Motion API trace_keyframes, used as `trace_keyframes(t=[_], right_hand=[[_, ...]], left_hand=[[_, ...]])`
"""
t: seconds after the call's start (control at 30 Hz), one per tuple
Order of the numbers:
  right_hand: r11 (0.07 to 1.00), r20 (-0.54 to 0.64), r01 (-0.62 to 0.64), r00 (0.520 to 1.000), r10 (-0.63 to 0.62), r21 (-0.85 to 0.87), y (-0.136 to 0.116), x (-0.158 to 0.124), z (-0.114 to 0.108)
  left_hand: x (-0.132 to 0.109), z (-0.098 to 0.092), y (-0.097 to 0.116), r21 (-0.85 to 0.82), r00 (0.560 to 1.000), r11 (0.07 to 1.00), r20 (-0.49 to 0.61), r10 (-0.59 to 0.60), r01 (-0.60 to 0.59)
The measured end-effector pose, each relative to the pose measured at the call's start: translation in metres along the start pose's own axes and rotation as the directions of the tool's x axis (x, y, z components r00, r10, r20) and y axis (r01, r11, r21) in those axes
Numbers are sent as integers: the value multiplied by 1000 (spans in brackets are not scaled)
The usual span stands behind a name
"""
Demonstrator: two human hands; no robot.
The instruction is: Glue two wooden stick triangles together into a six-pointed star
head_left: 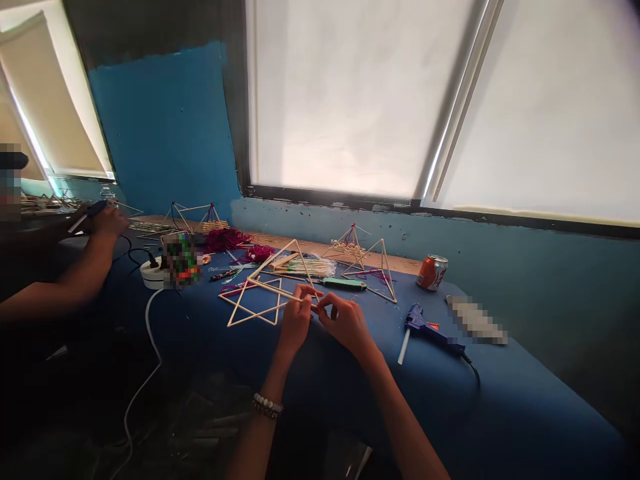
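My left hand (296,319) and my right hand (345,323) meet at the blue-covered table's near edge. Their fingers pinch a thin wooden stick frame (275,290) with triangular sides, which lies partly on the cloth. A beaded bracelet (267,405) circles my left wrist. Just beyond my right hand lies a green utility knife (345,283). A bundle of loose sticks (307,267) sits past the frame. To the right of my right hand rests a blue hot glue gun (430,330), with a white glue stick protruding from it.
Two finished stick pyramids (370,270) stand at the back, near an orange soda can (432,272). Dark red yarn (227,240) lies to the left. A co-worker's hand (107,223) works at the far left beside a white power strip (153,273) and cords.
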State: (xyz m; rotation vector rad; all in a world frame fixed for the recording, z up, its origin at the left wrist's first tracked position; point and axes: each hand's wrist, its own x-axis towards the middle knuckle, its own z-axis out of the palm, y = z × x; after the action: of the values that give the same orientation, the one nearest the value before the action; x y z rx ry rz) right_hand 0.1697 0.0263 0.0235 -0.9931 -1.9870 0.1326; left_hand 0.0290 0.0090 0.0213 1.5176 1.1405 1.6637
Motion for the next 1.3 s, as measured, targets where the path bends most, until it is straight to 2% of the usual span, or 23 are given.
trace_keyframes(t=[0.33, 0.47, 0.83, 0.97, 1.17, 1.3], right_hand=[[997, 34, -32, 999, 35, -72, -1, 1, -1], [998, 47, -46, 998, 49, -53, 1, 2, 1], [998, -21, -68, 998, 67, -15, 2, 5, 4], [994, -37, -96, 995, 98, 58, 1, 6, 4], [958, 21, -157, 987, 157, 240, -1, 7, 1], [913, 22, -237, 970, 244, 332, -1, 8, -1]], left_hand=[[0, 0, -2, 135, 998, 991, 56, 7, -15], [0, -1, -2, 125, 999, 992, 51, 15, -21], [4, -1, -8, 112, 998, 993, 58, 35, -41], [4, -2, -8, 124, 996, 990, 65, 57, -65], [3, -2, -5, 135, 995, 988, 67, 71, -80], [3, -1, -6, 87, 997, 994, 45, 57, -60]])
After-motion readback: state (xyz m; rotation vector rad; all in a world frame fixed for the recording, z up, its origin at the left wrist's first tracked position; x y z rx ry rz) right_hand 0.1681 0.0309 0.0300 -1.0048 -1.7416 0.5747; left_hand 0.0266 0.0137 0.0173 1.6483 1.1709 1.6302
